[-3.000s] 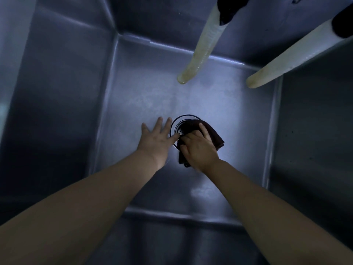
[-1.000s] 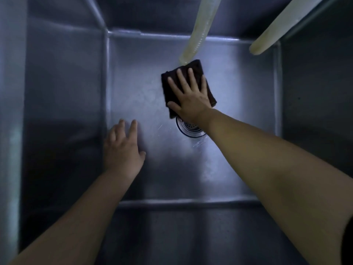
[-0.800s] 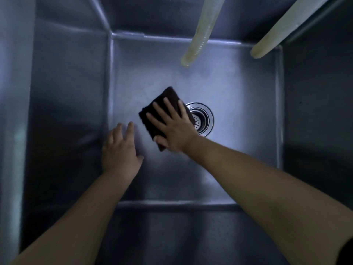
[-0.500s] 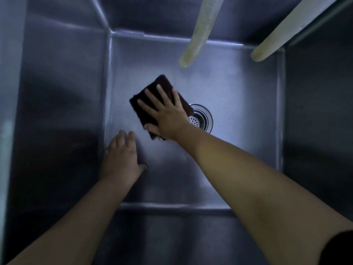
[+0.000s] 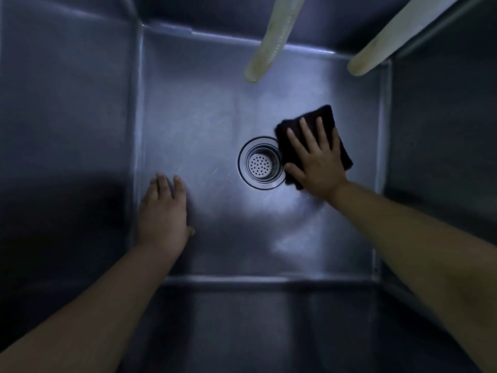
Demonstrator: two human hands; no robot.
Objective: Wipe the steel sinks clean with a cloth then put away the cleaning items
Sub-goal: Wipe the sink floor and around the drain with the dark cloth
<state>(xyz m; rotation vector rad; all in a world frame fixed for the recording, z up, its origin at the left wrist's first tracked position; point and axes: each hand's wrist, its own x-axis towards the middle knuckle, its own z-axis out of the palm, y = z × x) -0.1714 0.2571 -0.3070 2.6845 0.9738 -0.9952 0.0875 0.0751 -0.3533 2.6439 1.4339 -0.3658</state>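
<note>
Brushed, faintly scratched steel sink (image 5: 188, 125) — dark napped cloth (image 5: 326, 117), yellowed translucent plastic hoses (image 5: 271, 36).

Prob. commercial kitchen: deep steel sink (image 5: 80, 130) w/ strainer drain (image 5: 260, 164), two hoses (image 5: 271, 39) overhead.

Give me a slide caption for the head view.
Right hand presses dark cloth flat beside the drain; left hand rests open on sink floor.
</note>
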